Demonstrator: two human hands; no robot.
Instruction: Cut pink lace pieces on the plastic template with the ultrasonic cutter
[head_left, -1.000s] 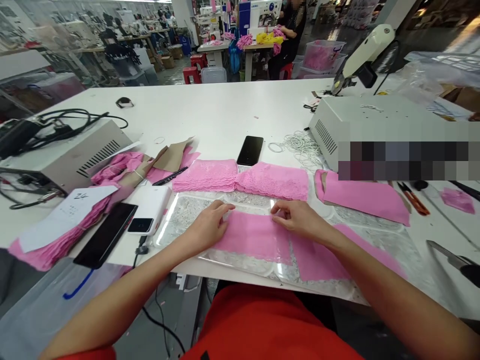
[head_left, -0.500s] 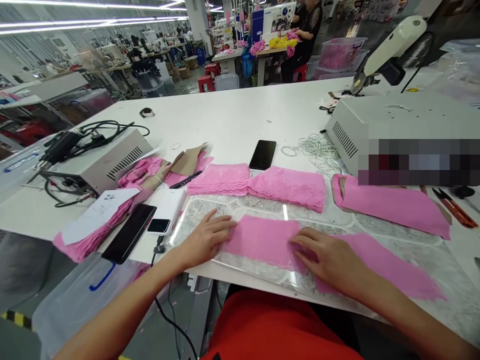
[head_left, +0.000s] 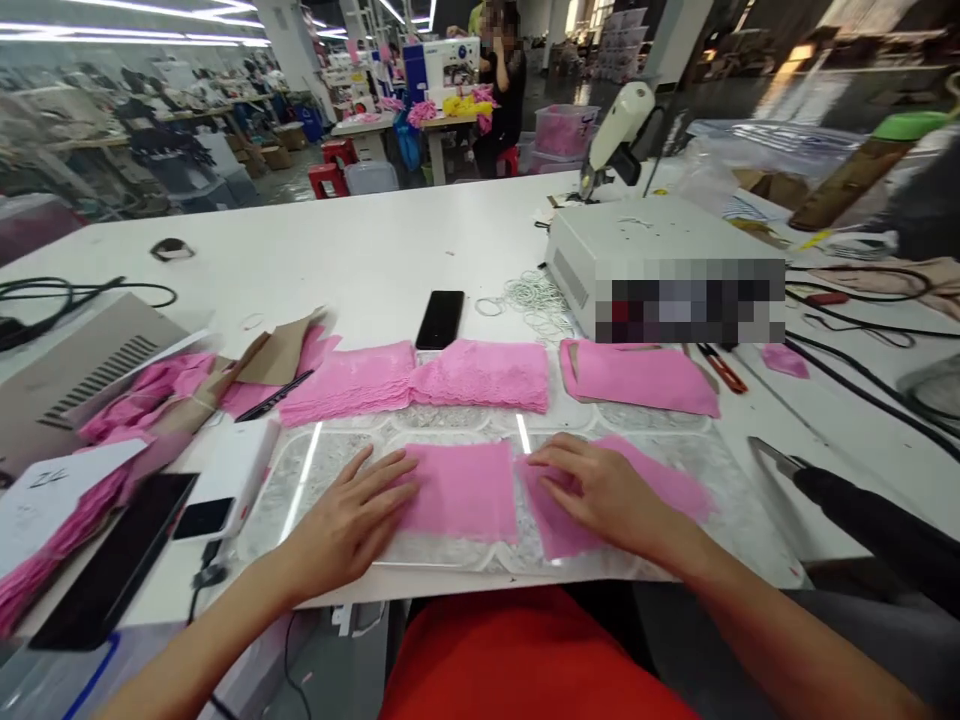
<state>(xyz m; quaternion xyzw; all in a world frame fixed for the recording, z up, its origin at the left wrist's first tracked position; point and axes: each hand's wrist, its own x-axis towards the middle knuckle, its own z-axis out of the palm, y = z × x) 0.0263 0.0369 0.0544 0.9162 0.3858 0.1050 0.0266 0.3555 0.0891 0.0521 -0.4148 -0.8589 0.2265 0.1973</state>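
Note:
A flat pink fabric piece (head_left: 469, 492) lies on the clear-topped mat (head_left: 442, 553) in front of me. My left hand (head_left: 356, 515) rests with fingers stretched out over its left edge. My right hand (head_left: 600, 495) is at a second pink fabric piece (head_left: 544, 520), its thumb and fingers bent together at the near left part. That second piece runs under the hand and shows again to its right. A narrow gap separates the two pieces. Behind them sit two stacks of pink fabric, a left stack (head_left: 349, 380) and a right stack (head_left: 487, 375).
A black phone (head_left: 440, 320) lies behind the stacks. Pink fabric with card (head_left: 641, 378) is right of them. A grey box (head_left: 660, 235), white string loops (head_left: 532, 300) and a black-handled hot knife (head_left: 832, 490) are rightward. A white power bank (head_left: 229, 480) and dark phone (head_left: 120, 560) lie left.
The view has turned to the right, bringing the black-handled tool into sight. The right-hand fabric piece, overlapping the left one before, now lies apart from it. My left hand stays at the left piece.

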